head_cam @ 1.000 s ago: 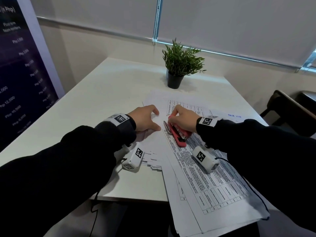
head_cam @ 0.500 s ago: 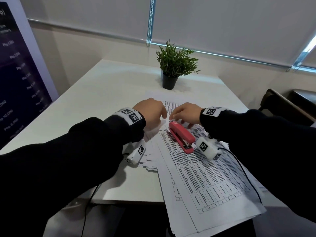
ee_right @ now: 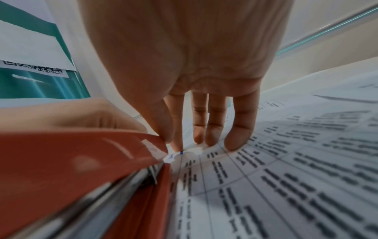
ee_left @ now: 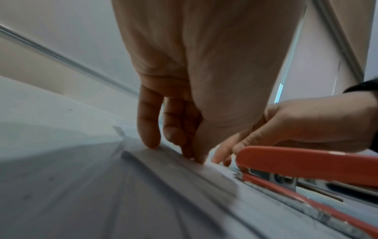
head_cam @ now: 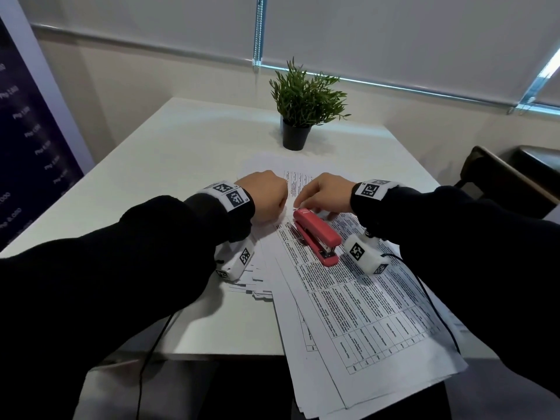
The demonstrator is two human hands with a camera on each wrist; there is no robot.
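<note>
A red stapler [head_cam: 316,234] lies on a stack of printed sheets [head_cam: 357,301] with its nose toward the far end of the page. My right hand [head_cam: 321,195] is just beyond that nose. Its straight fingers [ee_right: 235,139] rest on the printed page, and the thumb and forefinger are beside the stapler's tip [ee_right: 161,152]. My left hand [head_cam: 268,197] is to the left of the stapler [ee_left: 306,161]. Its fingertips [ee_left: 151,140] press down on the left edge of the sheets [ee_left: 184,163]. Neither hand holds anything.
The white table [head_cam: 169,165] carries a small potted plant [head_cam: 303,110] at the back, beyond the sheets. More sheets [head_cam: 251,283] are fanned out under my left wrist. The stack overhangs the near table edge. A dark chair [head_cam: 509,183] stands at the right, a dark banner [head_cam: 27,140] at the left.
My right hand has come off the stapler, which now lies free on the page. Both hands have moved to the far end of the sheets, fingertips on the paper.
</note>
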